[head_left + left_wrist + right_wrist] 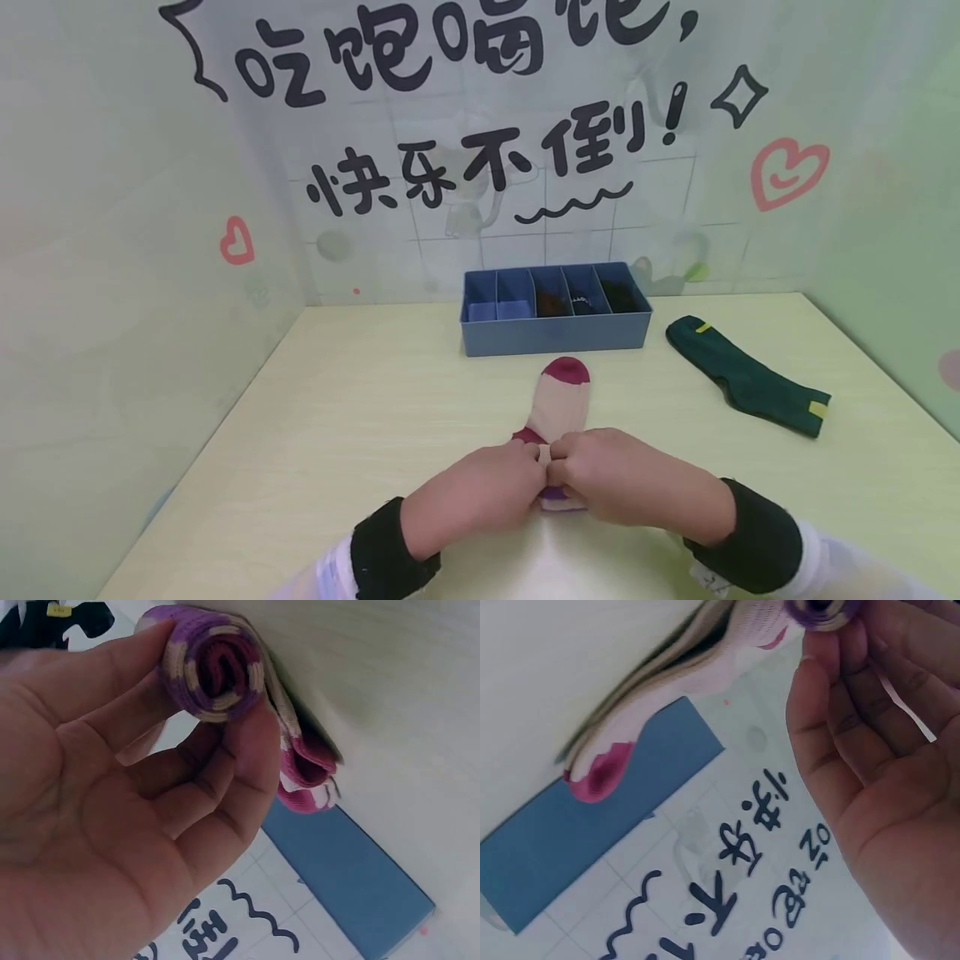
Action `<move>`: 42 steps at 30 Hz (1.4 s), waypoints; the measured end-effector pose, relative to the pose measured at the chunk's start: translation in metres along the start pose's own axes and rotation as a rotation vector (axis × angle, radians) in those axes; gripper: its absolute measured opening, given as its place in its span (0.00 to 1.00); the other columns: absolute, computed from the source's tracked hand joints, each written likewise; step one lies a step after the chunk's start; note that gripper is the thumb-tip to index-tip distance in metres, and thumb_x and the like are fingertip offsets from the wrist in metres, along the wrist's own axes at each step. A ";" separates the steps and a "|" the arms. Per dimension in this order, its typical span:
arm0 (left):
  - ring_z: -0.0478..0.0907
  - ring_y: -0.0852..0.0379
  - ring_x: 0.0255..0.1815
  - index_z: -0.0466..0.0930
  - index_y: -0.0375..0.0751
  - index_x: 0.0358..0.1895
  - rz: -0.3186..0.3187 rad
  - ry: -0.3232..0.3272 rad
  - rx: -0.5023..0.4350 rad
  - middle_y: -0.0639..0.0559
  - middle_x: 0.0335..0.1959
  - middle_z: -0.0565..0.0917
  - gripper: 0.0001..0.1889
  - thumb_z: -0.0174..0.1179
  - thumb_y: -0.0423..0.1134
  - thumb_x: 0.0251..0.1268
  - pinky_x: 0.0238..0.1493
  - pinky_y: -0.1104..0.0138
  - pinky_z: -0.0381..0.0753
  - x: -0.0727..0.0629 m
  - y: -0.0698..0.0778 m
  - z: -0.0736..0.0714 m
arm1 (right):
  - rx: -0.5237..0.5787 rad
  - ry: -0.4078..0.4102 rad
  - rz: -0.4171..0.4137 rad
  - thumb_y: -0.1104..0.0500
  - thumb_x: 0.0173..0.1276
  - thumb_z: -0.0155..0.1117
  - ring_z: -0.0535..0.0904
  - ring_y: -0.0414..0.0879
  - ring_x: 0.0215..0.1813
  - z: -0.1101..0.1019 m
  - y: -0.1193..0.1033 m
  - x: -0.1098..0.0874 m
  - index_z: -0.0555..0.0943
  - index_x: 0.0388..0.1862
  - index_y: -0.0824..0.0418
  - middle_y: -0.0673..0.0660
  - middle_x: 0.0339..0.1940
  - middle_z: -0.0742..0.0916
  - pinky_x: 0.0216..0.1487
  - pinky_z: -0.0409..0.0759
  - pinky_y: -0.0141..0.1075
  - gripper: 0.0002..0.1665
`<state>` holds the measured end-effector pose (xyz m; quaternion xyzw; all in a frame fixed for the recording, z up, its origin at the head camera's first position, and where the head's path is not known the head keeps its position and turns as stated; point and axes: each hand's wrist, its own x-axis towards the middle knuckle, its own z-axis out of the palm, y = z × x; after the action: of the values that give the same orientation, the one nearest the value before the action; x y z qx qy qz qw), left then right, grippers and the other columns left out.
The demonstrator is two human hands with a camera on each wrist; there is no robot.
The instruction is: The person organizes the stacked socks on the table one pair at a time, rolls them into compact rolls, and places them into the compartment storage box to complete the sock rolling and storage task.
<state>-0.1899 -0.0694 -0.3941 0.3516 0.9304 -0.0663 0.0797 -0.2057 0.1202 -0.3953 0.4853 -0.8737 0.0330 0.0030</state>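
A pink sock (564,404) with dark-red toe and heel lies flat on the table, toe pointing away. Its near end is rolled into a tight coil with purple and cream layers (217,671). My left hand (480,483) pinches one end of that coil between thumb and fingers. At the other end, my right hand (630,479) pinches the roll, partly cut off in the right wrist view (885,750). Both hands nearly meet over the sock and hide part of its middle.
Behind the sock stands a blue divided box (555,333); some compartments hold dark or brown items. A dark green sock (750,375) with yellow patches lies to the right. A printed backdrop (480,200) rises behind the table (360,400).
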 end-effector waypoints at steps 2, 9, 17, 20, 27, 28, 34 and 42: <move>0.67 0.63 0.28 0.86 0.48 0.37 -0.003 -0.030 -0.085 0.57 0.28 0.75 0.04 0.67 0.40 0.74 0.33 0.74 0.68 0.001 -0.003 -0.002 | -0.063 0.014 -0.025 0.50 0.67 0.80 0.78 0.34 0.34 0.002 -0.004 -0.002 0.93 0.48 0.50 0.46 0.34 0.89 0.46 0.86 0.28 0.13; 0.66 0.62 0.22 0.80 0.48 0.31 -0.037 -0.002 -0.143 0.57 0.18 0.71 0.09 0.69 0.38 0.70 0.28 0.72 0.65 0.003 -0.006 -0.004 | -0.177 -0.013 -0.033 0.51 0.66 0.80 0.74 0.37 0.34 0.007 -0.010 -0.002 0.92 0.49 0.54 0.49 0.36 0.88 0.43 0.83 0.26 0.15; 0.77 0.62 0.56 0.85 0.49 0.53 0.037 0.024 0.025 0.57 0.54 0.83 0.10 0.65 0.45 0.75 0.49 0.72 0.82 0.002 -0.012 0.000 | 0.069 -0.094 0.128 0.57 0.65 0.79 0.73 0.35 0.29 0.006 -0.001 0.007 0.92 0.46 0.55 0.47 0.30 0.85 0.41 0.82 0.26 0.11; 0.76 0.63 0.42 0.80 0.46 0.50 0.045 -0.009 -0.087 0.56 0.42 0.81 0.07 0.61 0.43 0.80 0.45 0.74 0.78 0.004 -0.018 0.001 | 0.174 -0.114 0.194 0.58 0.65 0.79 0.72 0.36 0.27 0.005 0.002 0.008 0.92 0.41 0.57 0.47 0.26 0.83 0.38 0.80 0.26 0.07; 0.71 0.63 0.30 0.78 0.45 0.47 0.047 -0.027 -0.203 0.57 0.33 0.75 0.10 0.66 0.45 0.77 0.37 0.74 0.73 0.009 -0.027 -0.001 | 0.288 -0.118 0.260 0.59 0.67 0.77 0.70 0.37 0.24 0.004 0.010 0.006 0.92 0.38 0.60 0.46 0.23 0.78 0.32 0.74 0.26 0.05; 0.71 0.63 0.31 0.79 0.45 0.48 0.053 -0.026 -0.194 0.57 0.35 0.76 0.10 0.67 0.45 0.76 0.38 0.74 0.73 0.010 -0.028 0.000 | 0.272 -0.113 0.249 0.59 0.67 0.77 0.71 0.37 0.26 0.005 0.010 0.006 0.92 0.39 0.59 0.47 0.24 0.79 0.33 0.75 0.26 0.06; 0.74 0.65 0.37 0.87 0.44 0.53 0.122 0.018 -0.121 0.53 0.50 0.81 0.11 0.66 0.44 0.77 0.46 0.78 0.78 0.011 -0.032 0.003 | 0.119 -0.051 0.202 0.56 0.67 0.78 0.71 0.39 0.38 0.007 0.006 0.005 0.92 0.46 0.58 0.50 0.36 0.79 0.41 0.79 0.26 0.10; 0.73 0.63 0.33 0.86 0.45 0.49 0.084 0.020 -0.170 0.57 0.36 0.81 0.08 0.65 0.43 0.78 0.42 0.74 0.77 0.013 -0.033 0.004 | -0.084 -0.039 0.201 0.55 0.66 0.79 0.77 0.39 0.32 0.005 -0.011 0.003 0.87 0.53 0.55 0.50 0.36 0.87 0.42 0.86 0.33 0.18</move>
<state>-0.2206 -0.0861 -0.3980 0.3830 0.9178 0.0197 0.1029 -0.1978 0.1120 -0.3992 0.3954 -0.9184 -0.0128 0.0029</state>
